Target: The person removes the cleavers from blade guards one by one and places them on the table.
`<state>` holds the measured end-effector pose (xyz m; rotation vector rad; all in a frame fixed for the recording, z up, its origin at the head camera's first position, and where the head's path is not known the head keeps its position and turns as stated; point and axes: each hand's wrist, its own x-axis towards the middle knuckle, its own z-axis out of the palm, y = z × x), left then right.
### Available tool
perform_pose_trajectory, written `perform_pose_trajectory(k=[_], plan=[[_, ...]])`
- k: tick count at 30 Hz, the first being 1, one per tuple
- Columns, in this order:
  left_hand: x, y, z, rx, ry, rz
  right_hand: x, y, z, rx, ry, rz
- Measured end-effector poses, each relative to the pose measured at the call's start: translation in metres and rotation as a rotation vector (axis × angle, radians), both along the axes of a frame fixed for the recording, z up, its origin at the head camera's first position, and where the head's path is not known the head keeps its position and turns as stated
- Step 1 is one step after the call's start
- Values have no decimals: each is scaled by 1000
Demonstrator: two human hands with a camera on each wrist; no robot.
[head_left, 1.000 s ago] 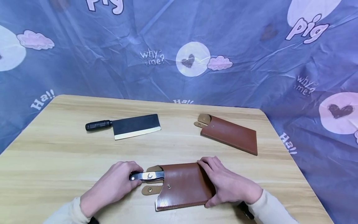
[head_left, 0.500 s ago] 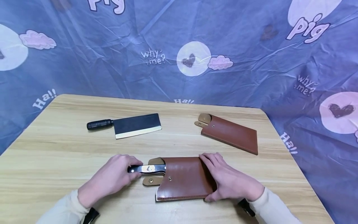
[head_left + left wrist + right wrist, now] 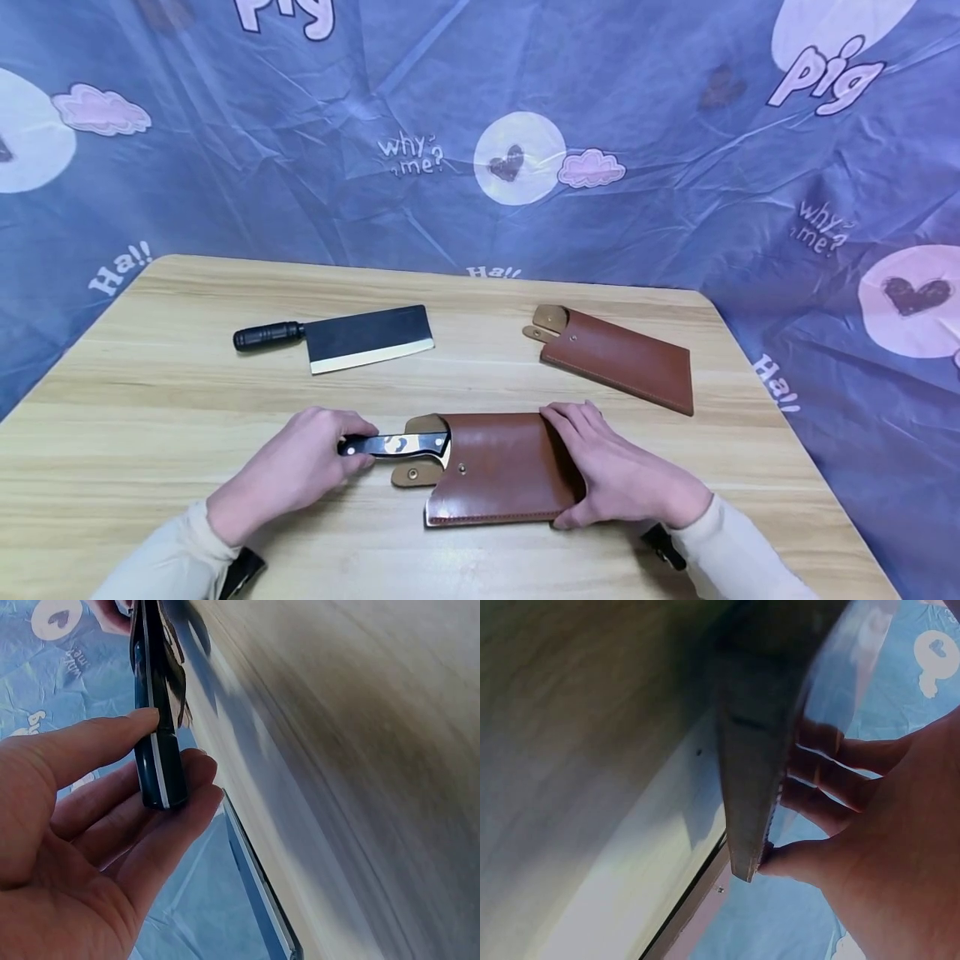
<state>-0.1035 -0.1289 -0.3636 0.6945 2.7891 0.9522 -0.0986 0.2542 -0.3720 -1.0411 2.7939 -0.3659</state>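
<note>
My left hand [image 3: 296,458] pinches the end of a black knife handle [image 3: 395,445] with a pale patterned inlay, thumb and fingers on either side in the left wrist view. The knife's blade is mostly hidden inside a brown leather sheath [image 3: 502,475]; only a sliver shows at the mouth. Two tan flaps, one a strap [image 3: 417,475] with a snap, stick out at the sheath's left end. Around the sheath's right end my right hand [image 3: 626,471] grips, thumb at the lower edge and fingers over the upper. In the right wrist view the sheath [image 3: 754,772] appears edge-on.
A cleaver [image 3: 367,335] with a black handle lies flat at the back left of the wooden table [image 3: 187,375]. Another brown sheath [image 3: 622,358] lies at the back right, its flaps unfastened. A blue printed cloth [image 3: 315,183] hangs behind the table.
Both hands have moved the sheath and knife slightly away from me. The handle has slid a little left out of the sheath, exposing a sliver of blade at the mouth.
</note>
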Motion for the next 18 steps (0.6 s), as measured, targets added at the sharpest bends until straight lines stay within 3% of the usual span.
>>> perform_pose_trajectory(k=[18], plan=[[-4,-7,0,-10,11,-12,-3,0,1,19,-23,-23]])
